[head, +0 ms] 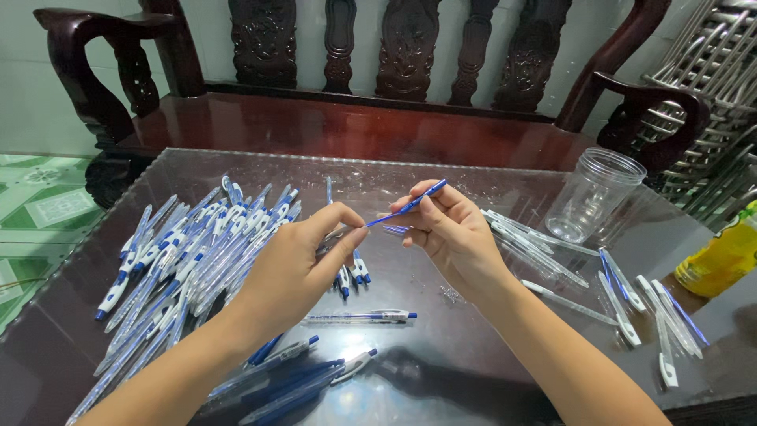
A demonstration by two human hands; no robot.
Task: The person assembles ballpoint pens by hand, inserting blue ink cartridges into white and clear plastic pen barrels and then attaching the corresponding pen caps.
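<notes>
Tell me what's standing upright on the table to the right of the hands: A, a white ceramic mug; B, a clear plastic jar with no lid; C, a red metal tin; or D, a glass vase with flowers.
B: a clear plastic jar with an open top stands upright on the dark table, beyond the right hand and beside loose clear pen barrels.

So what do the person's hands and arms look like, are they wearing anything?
Nothing at all. Both forearms are bare, with no sleeves showing. The left hand and right hand have no gloves, rings, watch or bracelets in view. The fingernails are short and plain, without polish.
</notes>
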